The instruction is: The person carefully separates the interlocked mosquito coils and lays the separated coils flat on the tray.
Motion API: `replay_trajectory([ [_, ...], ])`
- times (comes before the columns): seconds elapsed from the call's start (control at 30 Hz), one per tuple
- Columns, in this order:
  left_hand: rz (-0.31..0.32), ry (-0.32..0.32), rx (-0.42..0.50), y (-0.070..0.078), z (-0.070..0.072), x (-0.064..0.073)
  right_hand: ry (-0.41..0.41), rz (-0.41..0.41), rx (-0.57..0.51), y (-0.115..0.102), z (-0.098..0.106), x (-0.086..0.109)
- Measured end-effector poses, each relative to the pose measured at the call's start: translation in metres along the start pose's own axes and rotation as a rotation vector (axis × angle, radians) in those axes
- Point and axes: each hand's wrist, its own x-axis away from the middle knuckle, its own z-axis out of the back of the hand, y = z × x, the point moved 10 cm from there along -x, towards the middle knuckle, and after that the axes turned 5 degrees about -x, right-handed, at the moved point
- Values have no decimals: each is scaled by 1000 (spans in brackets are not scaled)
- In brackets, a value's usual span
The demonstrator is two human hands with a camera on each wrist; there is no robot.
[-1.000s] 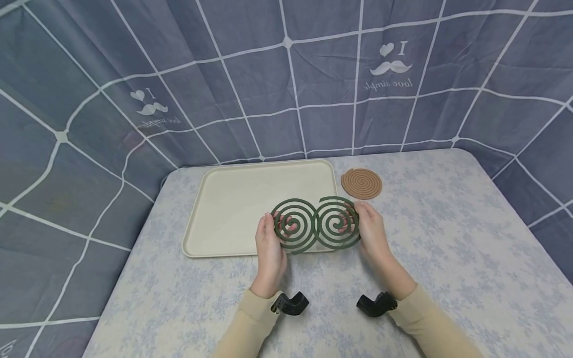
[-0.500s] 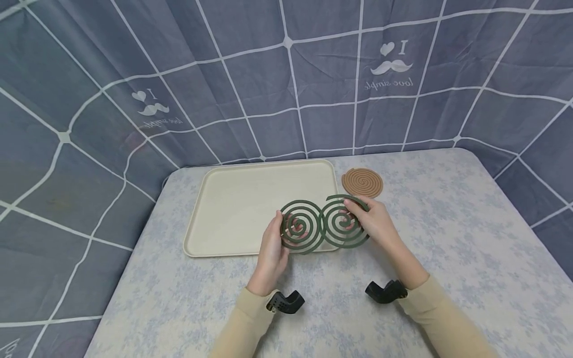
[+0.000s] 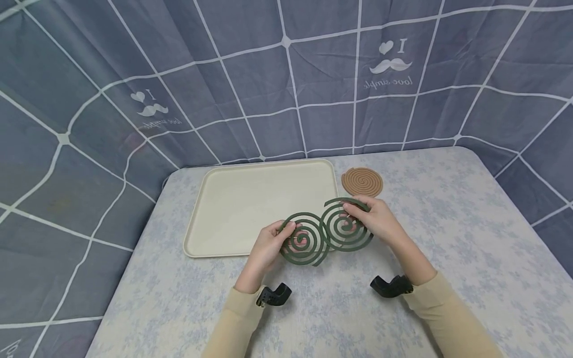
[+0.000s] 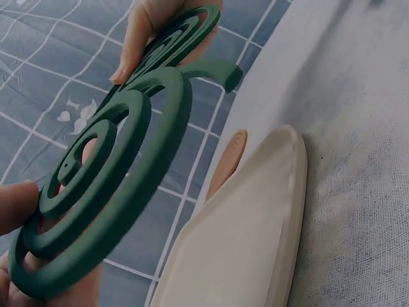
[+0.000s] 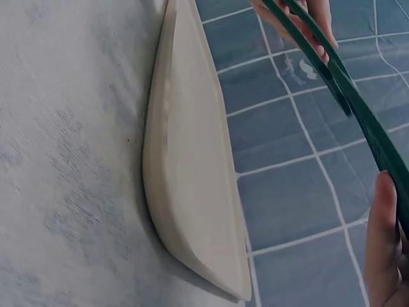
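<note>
Two green mosquito coils are held up side by side above the table, partly overlapping the tray's near right corner in the head view. My left hand [image 3: 265, 247] pinches the left coil [image 3: 300, 239] at its outer left side, thumb on the front and fingers showing behind through the spiral gaps. With its thumb across the upper right of the other coil [image 3: 347, 225], my right hand [image 3: 378, 219] grips that one. Their outer rings overlap in the middle. In the left wrist view the nearer coil [image 4: 176, 121] is seen edge-on, its rings spread slightly.
A cream rectangular tray [image 3: 250, 204] lies at the back left with nothing on it. Right of it, a flat brown coil [image 3: 362, 182] lies on the pale floral tablecloth [image 3: 456, 214]. A blue checked curtain [image 3: 322, 74] hangs behind and beside the table.
Both hands have shifted their hold, thumbs moving from the outer edges onto the coil fronts. The pair has moved slightly right, and the left coil now sits lower than the right one.
</note>
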Motion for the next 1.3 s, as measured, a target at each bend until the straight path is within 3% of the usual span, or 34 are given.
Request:
replay_trajectory([
  [0.2, -31, 74, 20, 1, 10, -2, 95, -34, 22, 7, 4, -1],
  [0.3, -21, 99, 84, -1, 14, -3, 111, -81, -30, 14, 3, -3],
  [0.63, -16, 173, 298, -6, 20, -2, 3, -160, -478, 29, -17, -7],
  [0.9, -12, 276, 502, -11, 21, -2, 20, -160, -684, 28, -23, -9],
  [1.13, -36, 341, 579, -12, 27, 1, 47, -214, -898, 31, -34, -9],
  [1.3, -27, 343, 611, -12, 39, 0, 39, -239, -967, 34, -39, -10],
])
